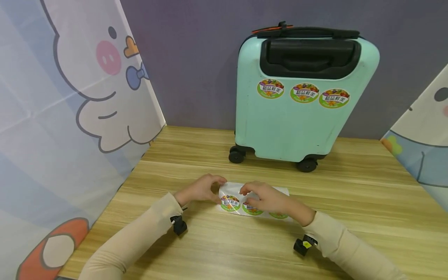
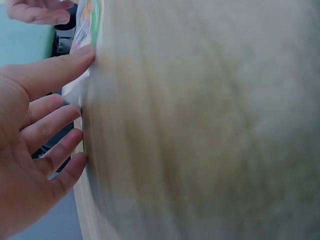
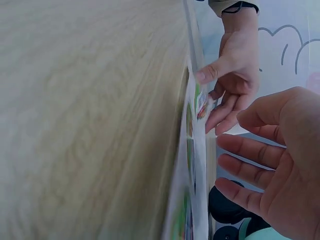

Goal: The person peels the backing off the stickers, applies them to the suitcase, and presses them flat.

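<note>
Far left: pale backdrop (image 1: 31, 147) with a cartoon figure, pink round cheek. Beige left sleeve (image 1: 136, 229) next, with a small black device (image 1: 179, 224) near the cuff.

Left hand (image 1: 201, 189): thumb and index finger spread in a wide C at the left end of the sticker sheet (image 1: 232, 188); thumb tip touches its edge, other fingers loosely extended. No firm grip seen.

Sheet lies on the wood-grain tabletop (image 1: 210, 249), between the hands and in front of the suitcase. Three round fruit stickers (image 1: 230, 203) visible along its near side; the third partly covered by the right hand. Far strip, where visible, is plain white.

Right hand (image 1: 271, 197): over the sheet's right part, thumb and index finger apart, remaining fingers relaxed; holds nothing. Contact with the sheet cannot be told.

Mint-green suitcase (image 1: 287, 132) stands upright behind, on black wheels (image 1: 237, 155). Three matching stickers on its front (image 1: 304, 93), in a row below the black handle recess (image 1: 311, 58). Far right: second cartoon backdrop (image 1: 432, 167).
</note>
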Demonstrator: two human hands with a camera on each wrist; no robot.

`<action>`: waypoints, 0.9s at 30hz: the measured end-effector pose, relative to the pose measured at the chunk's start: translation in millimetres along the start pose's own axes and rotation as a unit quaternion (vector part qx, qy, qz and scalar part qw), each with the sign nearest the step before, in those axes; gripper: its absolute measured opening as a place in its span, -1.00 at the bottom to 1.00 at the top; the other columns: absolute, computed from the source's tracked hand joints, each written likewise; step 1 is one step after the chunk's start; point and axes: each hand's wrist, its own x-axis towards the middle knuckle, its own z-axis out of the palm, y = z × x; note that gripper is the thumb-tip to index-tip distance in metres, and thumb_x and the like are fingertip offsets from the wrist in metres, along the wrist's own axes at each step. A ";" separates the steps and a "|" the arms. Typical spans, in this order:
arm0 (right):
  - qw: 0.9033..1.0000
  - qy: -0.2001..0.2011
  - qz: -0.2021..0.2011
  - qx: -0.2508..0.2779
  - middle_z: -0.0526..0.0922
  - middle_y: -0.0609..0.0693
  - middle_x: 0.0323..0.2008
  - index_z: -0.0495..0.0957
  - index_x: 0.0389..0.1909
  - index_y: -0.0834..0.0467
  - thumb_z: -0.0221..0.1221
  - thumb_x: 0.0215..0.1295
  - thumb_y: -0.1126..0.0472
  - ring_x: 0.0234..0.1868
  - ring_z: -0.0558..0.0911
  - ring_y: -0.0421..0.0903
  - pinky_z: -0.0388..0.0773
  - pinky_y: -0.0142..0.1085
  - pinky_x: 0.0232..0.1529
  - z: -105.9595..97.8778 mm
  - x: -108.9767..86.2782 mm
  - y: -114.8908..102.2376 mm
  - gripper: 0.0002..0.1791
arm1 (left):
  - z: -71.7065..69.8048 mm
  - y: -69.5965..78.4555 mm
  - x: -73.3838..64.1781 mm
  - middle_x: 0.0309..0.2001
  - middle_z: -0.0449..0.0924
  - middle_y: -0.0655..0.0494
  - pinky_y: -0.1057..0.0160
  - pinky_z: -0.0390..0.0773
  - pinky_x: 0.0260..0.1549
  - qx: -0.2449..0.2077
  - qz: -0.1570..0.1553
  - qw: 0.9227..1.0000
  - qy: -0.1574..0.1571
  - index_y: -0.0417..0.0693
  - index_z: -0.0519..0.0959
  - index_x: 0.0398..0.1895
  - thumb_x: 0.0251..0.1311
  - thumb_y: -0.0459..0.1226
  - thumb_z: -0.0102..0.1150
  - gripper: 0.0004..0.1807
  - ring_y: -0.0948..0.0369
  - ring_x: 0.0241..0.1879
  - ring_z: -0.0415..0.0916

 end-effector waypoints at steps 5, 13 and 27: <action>1.000 -0.009 0.009 0.008 0.61 0.08 0.03 0.55 0.08 0.24 0.12 0.37 0.35 0.08 0.57 0.02 0.55 -0.08 0.05 1.8 2.7 -5.0 -0.71 | 4.9 -0.4 1.8 0.00 0.69 -0.01 0.10 0.49 0.11 0.018 0.013 1.000 0.020 -0.22 0.68 -0.01 -0.07 -0.28 0.58 -0.51 0.07 0.04 0.57; 0.999 -0.017 0.005 0.029 0.61 0.09 0.00 0.56 0.02 0.26 0.14 0.33 0.40 0.02 0.59 0.03 0.61 -0.25 -0.12 5.1 7.0 -8.3 -0.74 | 9.2 2.5 4.6 -0.23 0.70 0.13 0.25 0.50 -0.13 0.042 0.029 0.998 0.045 -0.10 0.77 -0.20 -0.01 -0.25 0.55 -0.73 0.23 -0.22 0.56; 1.000 0.006 0.020 0.021 0.62 0.10 -0.03 0.53 0.11 0.31 0.27 0.33 0.28 -0.15 0.62 -0.10 0.58 -0.35 -0.24 7.3 8.4 -2.0 -0.63 | 8.8 13.3 11.2 -0.26 0.73 0.11 0.37 0.52 -0.34 -0.019 0.000 0.999 0.047 -0.11 0.80 -0.24 0.22 -0.25 0.37 -0.86 0.34 -0.28 0.56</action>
